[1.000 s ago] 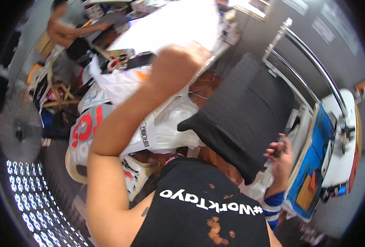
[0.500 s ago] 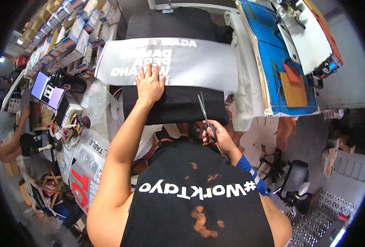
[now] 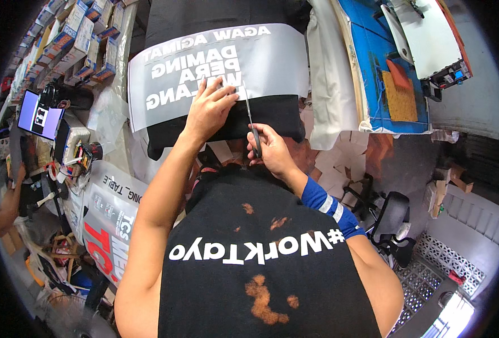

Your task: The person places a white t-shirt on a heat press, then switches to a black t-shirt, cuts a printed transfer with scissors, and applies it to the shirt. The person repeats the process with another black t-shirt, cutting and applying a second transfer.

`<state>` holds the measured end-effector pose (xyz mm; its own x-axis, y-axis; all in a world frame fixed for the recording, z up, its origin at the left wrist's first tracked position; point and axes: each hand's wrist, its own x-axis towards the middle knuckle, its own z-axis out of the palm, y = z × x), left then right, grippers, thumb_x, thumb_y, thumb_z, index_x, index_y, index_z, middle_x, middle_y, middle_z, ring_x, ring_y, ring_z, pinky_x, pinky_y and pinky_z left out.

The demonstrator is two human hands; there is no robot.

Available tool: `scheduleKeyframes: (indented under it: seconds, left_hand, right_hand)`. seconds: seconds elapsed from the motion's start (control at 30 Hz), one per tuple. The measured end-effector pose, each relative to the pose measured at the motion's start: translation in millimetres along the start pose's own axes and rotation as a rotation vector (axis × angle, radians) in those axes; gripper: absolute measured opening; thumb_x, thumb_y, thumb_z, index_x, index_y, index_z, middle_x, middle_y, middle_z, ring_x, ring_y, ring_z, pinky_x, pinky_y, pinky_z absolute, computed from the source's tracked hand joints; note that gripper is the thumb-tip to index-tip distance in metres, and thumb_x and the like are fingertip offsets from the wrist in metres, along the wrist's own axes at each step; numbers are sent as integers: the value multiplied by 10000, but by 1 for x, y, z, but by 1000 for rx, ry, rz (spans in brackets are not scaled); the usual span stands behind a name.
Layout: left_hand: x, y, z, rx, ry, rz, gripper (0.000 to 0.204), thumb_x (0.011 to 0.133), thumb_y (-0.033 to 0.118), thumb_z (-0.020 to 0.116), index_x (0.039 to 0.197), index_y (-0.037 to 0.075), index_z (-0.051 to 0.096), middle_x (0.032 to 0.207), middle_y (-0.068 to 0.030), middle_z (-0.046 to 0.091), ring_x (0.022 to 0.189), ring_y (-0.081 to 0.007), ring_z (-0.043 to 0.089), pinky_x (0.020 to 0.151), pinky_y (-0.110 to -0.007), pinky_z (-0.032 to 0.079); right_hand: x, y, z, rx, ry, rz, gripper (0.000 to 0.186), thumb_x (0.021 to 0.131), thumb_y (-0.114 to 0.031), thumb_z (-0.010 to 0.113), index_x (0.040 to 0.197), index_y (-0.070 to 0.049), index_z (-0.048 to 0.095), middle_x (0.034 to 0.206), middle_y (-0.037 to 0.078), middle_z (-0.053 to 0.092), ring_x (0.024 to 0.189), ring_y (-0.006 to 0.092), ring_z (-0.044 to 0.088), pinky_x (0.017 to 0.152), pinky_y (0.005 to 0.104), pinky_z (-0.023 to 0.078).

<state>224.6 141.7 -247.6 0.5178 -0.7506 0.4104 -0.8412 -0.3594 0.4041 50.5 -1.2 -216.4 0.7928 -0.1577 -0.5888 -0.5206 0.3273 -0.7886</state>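
A grey transfer sheet [image 3: 272,62] with white lettering lies across a black garment [image 3: 277,115] on the work surface. My left hand [image 3: 209,110] presses flat on the sheet's near edge, fingers spread. My right hand [image 3: 267,147] grips a pair of scissors [image 3: 250,115], whose blades point away from me and cut into the sheet just right of my left hand. I wear a black top with white lettering and bleach spots [image 3: 260,253].
White cloth [image 3: 331,84] hangs right of the garment, beside a blue-topped table [image 3: 373,67] with a white machine [image 3: 424,34]. Stacked boxes [image 3: 74,39] and a lit screen [image 3: 40,114] stand at left. Another person's arm [image 3: 7,208] is at far left. A black chair [image 3: 393,217] sits at right.
The view has swung down onto the garment and closed in. My left hand slid to the sheet's near edge, and the scissors moved up into the sheet.
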Motion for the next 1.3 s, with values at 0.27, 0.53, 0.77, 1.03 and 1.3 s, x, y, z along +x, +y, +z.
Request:
scheduleKeyframes:
  seconds: [0.27, 0.53, 0.77, 1.03, 1.3]
  left_hand:
    - [-5, 2, -1, -7, 37, 17, 205, 859, 48, 709, 1055, 107, 726, 1195, -55, 723, 1286, -347, 597, 1112, -599, 408]
    - [0, 8, 6, 68, 88, 58, 242, 831, 53, 707, 1066, 105, 728, 1171, -45, 723, 1228, -311, 631, 1106, -576, 425]
    - [0, 21, -2, -37, 89, 61, 292, 799, 23, 694, 1083, 87, 722, 1145, -67, 736, 1164, -268, 672, 1093, -506, 464]
    - [-5, 22, 0, -48, 118, 67, 279, 816, 69, 675, 1092, 86, 708, 1112, -59, 733, 1130, -263, 682, 1086, -514, 462]
    - [-7, 31, -11, -119, 179, 46, 253, 805, 48, 668, 1053, 69, 709, 1095, -75, 738, 1088, -270, 697, 1040, -499, 497]
  right_hand:
    - [2, -1, -1, -20, 24, 5, 406, 1027, -267, 641, 1369, -81, 528, 854, 16, 612, 666, 88, 621, 555, 248, 536]
    - [-2, 4, 0, -11, 31, 32, 435, 1018, -248, 657, 1375, -41, 517, 829, 7, 601, 649, 93, 600, 510, 244, 488]
    - [20, -16, 7, 64, 56, -51, 380, 1006, -306, 674, 1274, -52, 584, 771, -19, 578, 613, 81, 567, 474, 242, 446]
    - [22, -10, 4, 70, 64, -52, 400, 995, -310, 691, 1284, -55, 581, 778, -13, 587, 606, 83, 570, 459, 244, 439]
    - [36, -30, 6, 25, 79, -25, 392, 1002, -304, 677, 1285, -47, 587, 789, -1, 595, 609, 93, 582, 468, 244, 448]
